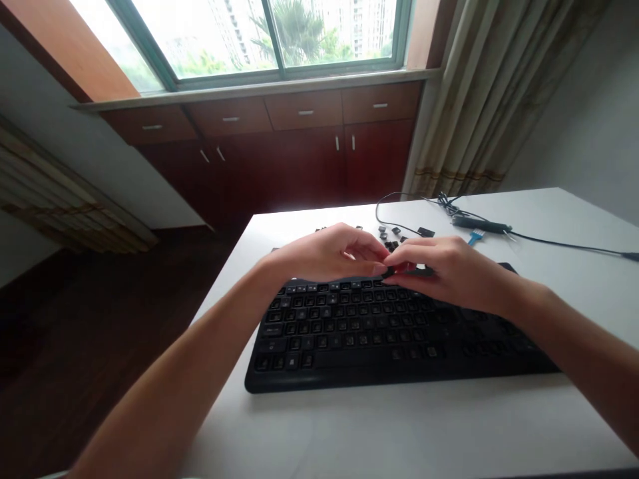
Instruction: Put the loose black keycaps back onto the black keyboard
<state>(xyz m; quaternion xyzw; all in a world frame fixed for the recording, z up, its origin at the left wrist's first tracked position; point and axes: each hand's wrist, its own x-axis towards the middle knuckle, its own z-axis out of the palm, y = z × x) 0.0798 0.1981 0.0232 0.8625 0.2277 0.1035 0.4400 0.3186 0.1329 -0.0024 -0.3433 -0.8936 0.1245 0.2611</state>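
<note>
A black keyboard (349, 359) lies on the white table, with keys along its rows. Over its far edge, my left hand (339, 253) and my right hand (439, 269) meet at the fingertips. Pinched between them is a small black keycap (388, 272), mostly covered by the fingers. Just beyond the hands, several loose black keycaps (383, 234) are scattered on the table. My right hand and forearm hide part of the keyboard's right side.
On the white table (319, 432), a black pen-like tool (482, 225) with a cable lies at the far right. A blue brush (476, 237) is beside it. A thin black cord (399, 225) loops behind the hands. Red-brown cabinets (299, 159) stand beyond the table.
</note>
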